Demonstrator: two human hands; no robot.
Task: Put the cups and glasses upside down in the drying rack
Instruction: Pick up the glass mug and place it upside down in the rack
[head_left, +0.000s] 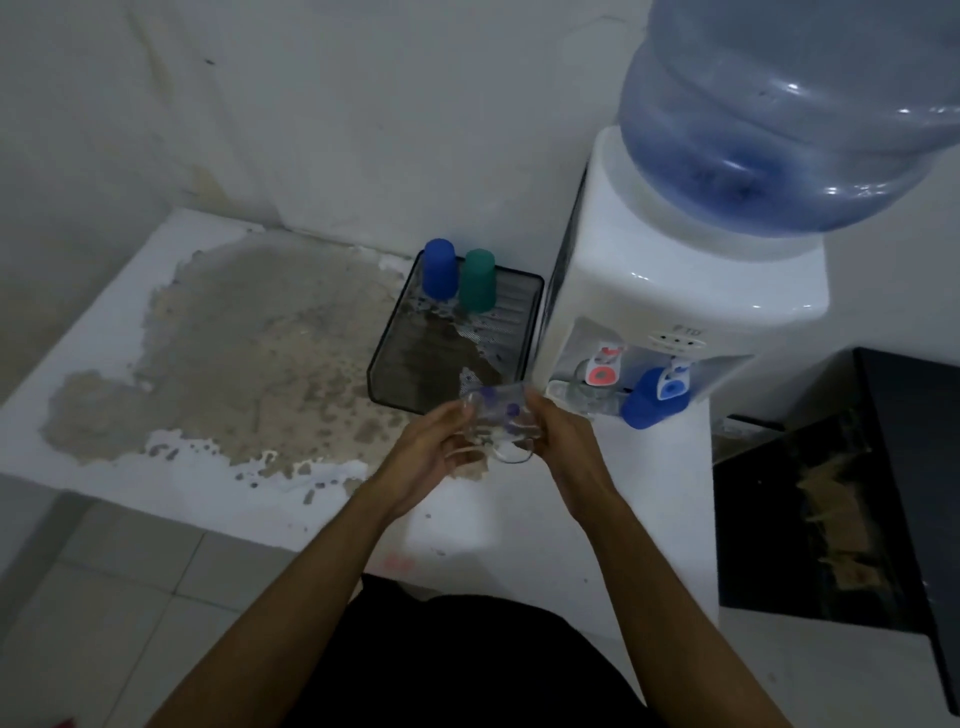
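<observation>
Just above the near edge of the worn white counter (156, 322), the left hand (431, 452) and right hand (561, 441) both clasp a clear glass mug (498, 421) between them, tilted, blurred. Beyond it sits the black mesh drying rack (395, 374), with an upside-down blue cup (439, 268) and green cup (479, 280) at its far end. Right of the rack stands a white water dispenser (675, 291), another blue cup (647, 400) under its taps.

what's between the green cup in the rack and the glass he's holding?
In the head view, only bare rack mesh, wet in patches, lies between the upside-down green cup and the glass held by both hands over the rack's near edge.
</observation>
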